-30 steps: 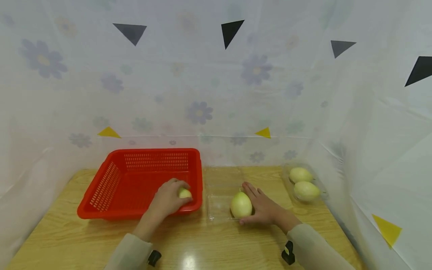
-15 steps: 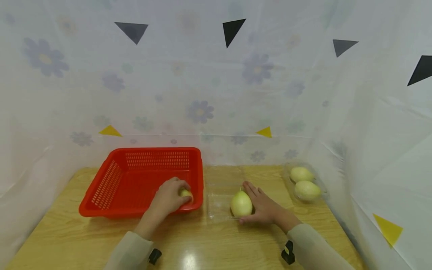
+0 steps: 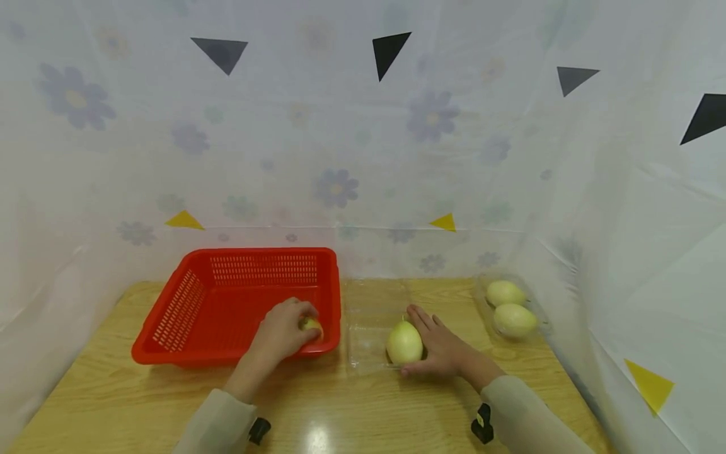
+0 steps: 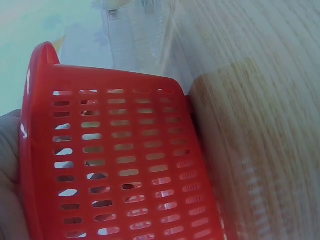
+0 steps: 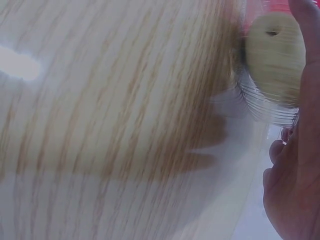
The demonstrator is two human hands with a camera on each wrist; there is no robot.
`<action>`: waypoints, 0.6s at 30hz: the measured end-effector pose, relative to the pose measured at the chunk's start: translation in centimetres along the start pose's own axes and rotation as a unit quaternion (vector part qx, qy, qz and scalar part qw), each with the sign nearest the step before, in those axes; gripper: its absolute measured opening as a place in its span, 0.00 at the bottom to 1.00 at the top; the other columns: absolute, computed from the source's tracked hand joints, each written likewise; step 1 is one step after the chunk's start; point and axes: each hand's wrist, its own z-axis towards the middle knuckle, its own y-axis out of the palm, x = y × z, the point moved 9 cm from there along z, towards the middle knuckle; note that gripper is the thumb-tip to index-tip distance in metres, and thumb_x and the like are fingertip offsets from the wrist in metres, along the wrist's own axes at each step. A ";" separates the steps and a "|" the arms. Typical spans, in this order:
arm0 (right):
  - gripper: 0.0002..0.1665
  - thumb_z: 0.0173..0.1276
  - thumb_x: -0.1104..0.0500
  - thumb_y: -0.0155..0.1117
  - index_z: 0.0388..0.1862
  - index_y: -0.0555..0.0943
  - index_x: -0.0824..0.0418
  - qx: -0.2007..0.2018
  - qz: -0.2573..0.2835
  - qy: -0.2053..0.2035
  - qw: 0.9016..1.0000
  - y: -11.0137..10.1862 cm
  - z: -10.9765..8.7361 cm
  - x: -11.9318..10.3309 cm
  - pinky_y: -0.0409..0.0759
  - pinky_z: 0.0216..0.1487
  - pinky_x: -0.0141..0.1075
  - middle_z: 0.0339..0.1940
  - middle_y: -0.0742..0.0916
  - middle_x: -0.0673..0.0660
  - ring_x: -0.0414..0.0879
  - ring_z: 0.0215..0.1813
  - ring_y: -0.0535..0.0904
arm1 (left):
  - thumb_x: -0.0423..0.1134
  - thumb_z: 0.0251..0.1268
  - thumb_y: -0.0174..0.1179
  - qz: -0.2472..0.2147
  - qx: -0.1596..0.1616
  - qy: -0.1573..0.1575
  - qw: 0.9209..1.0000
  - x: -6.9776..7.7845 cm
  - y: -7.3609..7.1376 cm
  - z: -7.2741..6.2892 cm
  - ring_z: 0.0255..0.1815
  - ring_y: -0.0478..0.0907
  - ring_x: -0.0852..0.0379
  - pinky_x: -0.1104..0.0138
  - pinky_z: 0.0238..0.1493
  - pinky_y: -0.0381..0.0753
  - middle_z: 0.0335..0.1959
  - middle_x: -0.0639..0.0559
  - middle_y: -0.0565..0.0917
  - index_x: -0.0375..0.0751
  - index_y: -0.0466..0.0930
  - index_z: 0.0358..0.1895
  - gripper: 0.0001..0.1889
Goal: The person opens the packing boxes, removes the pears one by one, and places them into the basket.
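My left hand (image 3: pixel 283 329) reaches over the front right of a red plastic basket (image 3: pixel 193 362), its fingers curled round a pale yellow pear (image 3: pixel 311 324), mostly covered by the hand. In the left wrist view the basket's slotted wall (image 4: pixel 120 135) hides that pear. A second pear (image 3: pixel 404 343), stem up, sits in the right part of a clear plastic box (image 3: pixel 363 347). Against the box's right side rests my right hand (image 3: pixel 439 350), fingers straight and thumb spread toward the front. The right wrist view shows this pear (image 5: pixel 275 57) through the clear wall.
At the right edge of the wooden table (image 3: pixel 363 416) stands another clear box (image 3: pixel 486 315) with two pears (image 3: pixel 513 320) in it. The first box's lid (image 3: pixel 377 295) lies open toward the back. A flowered white curtain (image 3: pixel 363 139) hangs behind.
The pear in my left hand has turned slightly and sits a little lower at the basket's front right. My right hand stays at the clear box.
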 end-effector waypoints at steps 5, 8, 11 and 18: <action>0.75 0.55 0.23 0.64 0.82 0.36 0.60 0.000 -0.002 -0.002 1.000 -0.2 0.0 -0.2 0.46 0.78 0.61 0.83 0.47 0.64 0.56 0.83 0.43 | 0.48 0.58 0.71 0.020 0.021 0.020 0.999 0.6 -0.7 -0.4 0.40 0.77 0.54 0.55 0.43 0.82 0.43 0.54 0.83 0.50 0.86 0.45 0.14; 0.75 0.54 0.22 0.64 0.82 0.36 0.59 0.000 -0.001 0.001 1.000 -0.2 -0.1 -0.1 0.46 0.78 0.61 0.83 0.48 0.64 0.56 0.83 0.43 | 0.48 0.60 0.70 0.022 0.071 0.052 0.996 2.0 -1.8 -1.0 0.46 0.78 0.52 0.54 0.43 0.83 0.45 0.54 0.83 0.51 0.86 0.45 0.12; 0.75 0.54 0.21 0.62 0.82 0.36 0.59 0.002 -0.006 0.001 1.000 -0.2 -0.1 -0.2 0.47 0.78 0.60 0.83 0.48 0.63 0.55 0.83 0.44 | 0.44 0.61 0.70 0.004 0.136 0.109 0.985 4.3 -2.9 -1.7 0.49 0.78 0.51 0.57 0.41 0.84 0.45 0.55 0.84 0.50 0.86 0.45 0.10; 0.75 0.54 0.20 0.61 0.82 0.38 0.61 0.008 -0.008 -0.002 1.000 -0.4 -0.2 -0.5 0.47 0.77 0.61 0.83 0.49 0.64 0.57 0.82 0.45 | 0.40 0.60 0.70 -0.020 0.169 0.223 0.960 10.4 -1.6 -3.4 0.39 0.78 0.59 0.68 0.37 0.82 0.40 0.58 0.85 0.51 0.86 0.44 0.09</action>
